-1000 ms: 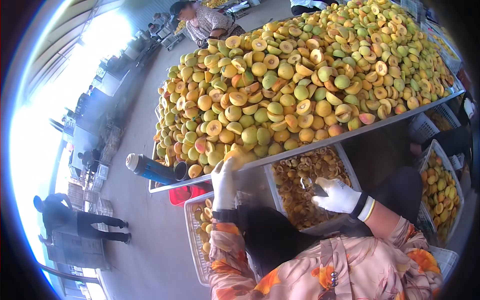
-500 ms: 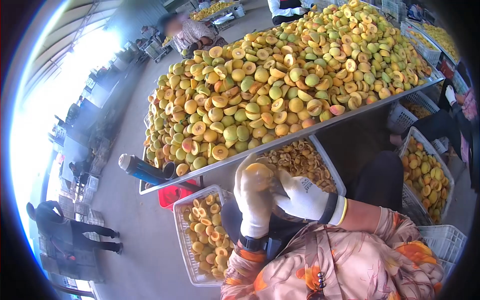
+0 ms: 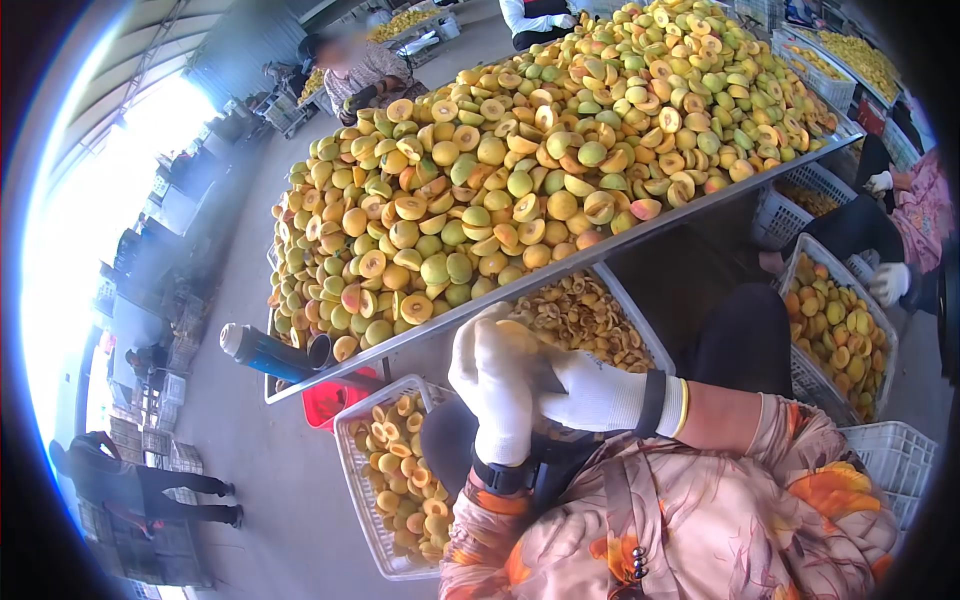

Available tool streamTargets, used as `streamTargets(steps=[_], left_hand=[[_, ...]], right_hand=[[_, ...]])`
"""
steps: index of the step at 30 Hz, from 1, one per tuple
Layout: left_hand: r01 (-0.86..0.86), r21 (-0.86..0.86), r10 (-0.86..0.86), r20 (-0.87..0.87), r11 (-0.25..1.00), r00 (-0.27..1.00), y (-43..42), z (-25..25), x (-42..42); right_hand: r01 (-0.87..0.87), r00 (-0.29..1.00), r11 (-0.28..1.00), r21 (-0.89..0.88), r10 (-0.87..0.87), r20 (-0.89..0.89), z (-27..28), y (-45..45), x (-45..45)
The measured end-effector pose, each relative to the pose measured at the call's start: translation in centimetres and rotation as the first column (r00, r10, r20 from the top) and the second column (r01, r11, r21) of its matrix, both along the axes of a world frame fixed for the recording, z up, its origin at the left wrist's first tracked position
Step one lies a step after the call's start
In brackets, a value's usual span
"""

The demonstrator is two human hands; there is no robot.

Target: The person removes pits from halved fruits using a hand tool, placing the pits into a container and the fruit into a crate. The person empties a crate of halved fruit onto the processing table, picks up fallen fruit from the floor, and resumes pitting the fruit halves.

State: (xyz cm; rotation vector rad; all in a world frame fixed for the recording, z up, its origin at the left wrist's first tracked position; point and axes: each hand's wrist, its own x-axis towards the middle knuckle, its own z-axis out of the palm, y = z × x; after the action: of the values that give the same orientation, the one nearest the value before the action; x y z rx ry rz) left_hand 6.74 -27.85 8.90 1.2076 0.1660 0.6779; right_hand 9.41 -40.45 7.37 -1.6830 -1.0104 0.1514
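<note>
Both my hands wear white gloves and meet in front of my lap. In my left hand [image 3: 495, 385], fingers curled round it, is a yellow fruit half [image 3: 522, 338], like an apricot or peach, mostly covered and blurred. My right hand [image 3: 598, 392] presses against it with closed fingers; a dark shape between the hands is too blurred to name. Just beyond them a metal-edged table [image 3: 640, 232] carries a large heap of halved yellow-green fruit [image 3: 520, 185]. Beneath its edge a crate [image 3: 640, 318] holds brownish fruit scraps or pits.
A white crate [image 3: 352, 470] of hollowed fruit halves stands left of my knees, beside a red container [image 3: 325, 402]. A blue cylinder [image 3: 262, 350] lies at the table corner. Another fruit crate [image 3: 885, 345] is on the right, near a co-worker [image 3: 920, 215]. Several people are around.
The view has shifted slightly, moving the table a little left. My left fingers now cover more of the fruit half. The co-worker's gloved hand at the right has come into view lower down.
</note>
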Motion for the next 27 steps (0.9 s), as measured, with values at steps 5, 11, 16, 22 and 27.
streamTargets(steps=[5, 11, 16, 22, 27], left_hand=[[0.012, -0.084, -0.017, -0.068, 0.996, 0.998, 1.1, -1.1, 1.8], [-0.008, -0.053, 0.003, -0.096, 0.999, 0.995, 1.9, -2.7, 3.4], [-0.020, 0.018, 0.022, -0.104, 1.000, 0.994, 3.6, -4.4, 4.2], [0.088, -0.179, -0.119, -0.169, 0.980, 0.978, 4.3, -4.2, 4.2], [-0.103, 0.063, 0.111, -0.124, 0.993, 0.986, 3.5, -5.6, 4.5]], right_hand=[[-0.063, 0.997, 0.944, -0.324, 0.072, 0.016, 1.0, -0.1, 2.6], [-0.113, 0.987, 0.978, -0.172, 0.131, 0.097, -3.6, 2.6, 4.1], [-0.099, 0.989, 0.995, 0.023, 0.101, -0.109, -3.7, 3.9, 3.7], [-0.370, 0.609, 0.892, -0.261, 0.020, -0.793, 0.3, 2.7, 4.8], [-0.267, 0.893, 0.936, -0.230, 0.150, -0.424, -3.6, 2.9, 5.4]])
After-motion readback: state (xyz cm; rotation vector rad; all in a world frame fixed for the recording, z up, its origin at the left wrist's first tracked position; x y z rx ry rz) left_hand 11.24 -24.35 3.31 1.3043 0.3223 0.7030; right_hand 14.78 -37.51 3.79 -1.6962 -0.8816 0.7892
